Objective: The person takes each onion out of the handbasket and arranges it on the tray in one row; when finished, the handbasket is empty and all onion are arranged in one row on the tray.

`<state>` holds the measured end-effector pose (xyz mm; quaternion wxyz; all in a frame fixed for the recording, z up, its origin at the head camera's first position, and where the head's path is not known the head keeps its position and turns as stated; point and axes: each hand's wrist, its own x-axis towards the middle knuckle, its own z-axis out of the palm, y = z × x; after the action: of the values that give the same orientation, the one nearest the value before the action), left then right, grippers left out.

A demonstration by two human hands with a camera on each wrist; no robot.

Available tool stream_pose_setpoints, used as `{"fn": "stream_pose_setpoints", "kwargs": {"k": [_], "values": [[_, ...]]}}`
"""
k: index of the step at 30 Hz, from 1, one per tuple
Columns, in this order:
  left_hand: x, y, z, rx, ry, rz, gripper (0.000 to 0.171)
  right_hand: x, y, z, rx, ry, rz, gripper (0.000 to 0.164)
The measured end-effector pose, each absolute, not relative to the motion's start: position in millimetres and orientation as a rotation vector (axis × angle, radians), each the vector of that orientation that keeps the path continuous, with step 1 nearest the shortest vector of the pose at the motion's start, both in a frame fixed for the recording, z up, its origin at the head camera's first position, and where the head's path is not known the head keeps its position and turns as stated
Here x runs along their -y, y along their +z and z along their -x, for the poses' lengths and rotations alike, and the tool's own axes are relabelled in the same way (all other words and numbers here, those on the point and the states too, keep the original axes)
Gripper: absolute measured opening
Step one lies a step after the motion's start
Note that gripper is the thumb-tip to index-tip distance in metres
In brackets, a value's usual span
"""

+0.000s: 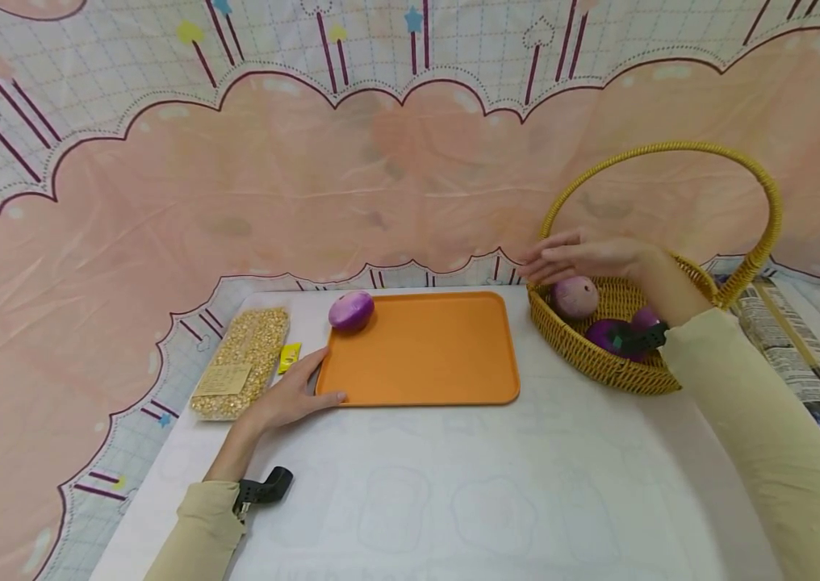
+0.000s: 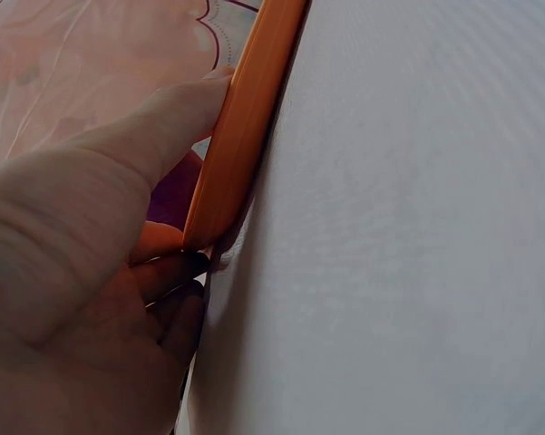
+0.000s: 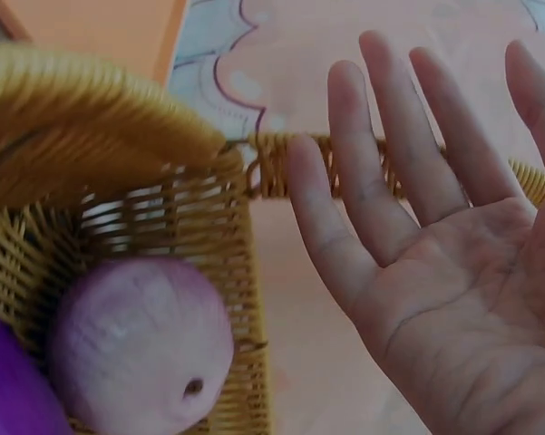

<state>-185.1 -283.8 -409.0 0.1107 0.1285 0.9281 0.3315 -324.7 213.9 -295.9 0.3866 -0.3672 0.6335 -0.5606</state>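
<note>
My left hand (image 1: 292,395) holds the near left corner of an orange tray (image 1: 424,351), thumb on the front edge and fingers on the left side. In the left wrist view the thumb touches the raised rim (image 2: 245,127). A purple onion (image 1: 352,311) lies at the tray's far left corner. My right hand (image 1: 591,257), fingers extended, hovers over the far left part of a wicker basket (image 1: 599,367) and holds nothing. Beneath it sits a paler onion (image 3: 141,344) with a small dark spot. Other purple onions (image 1: 606,335) lie in the basket, partly hidden by the right arm.
Left of the tray lie a clear bag of corn kernels (image 1: 250,347) and a small yellow packet (image 1: 290,357). A long printed package (image 1: 795,347) lies right of the basket. The basket's tall handle (image 1: 700,148) arches above it. A patterned cloth (image 1: 381,186) hangs behind the white table.
</note>
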Motion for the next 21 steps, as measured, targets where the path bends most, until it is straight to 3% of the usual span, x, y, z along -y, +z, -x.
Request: {"fn": "stream_pose_setpoints", "kwargs": {"k": [16,21], "values": [[283.4,-409.7,186.6,-2.728,0.98,-0.387,0.098,-224.0,-299.0,323.2,-2.086,-1.437,0.593,0.025],[283.1,-408.6,185.5,-2.724,0.971,-0.367,0.098,-223.3,-298.9,321.0,-2.2,-1.453,0.521,0.041]]}}
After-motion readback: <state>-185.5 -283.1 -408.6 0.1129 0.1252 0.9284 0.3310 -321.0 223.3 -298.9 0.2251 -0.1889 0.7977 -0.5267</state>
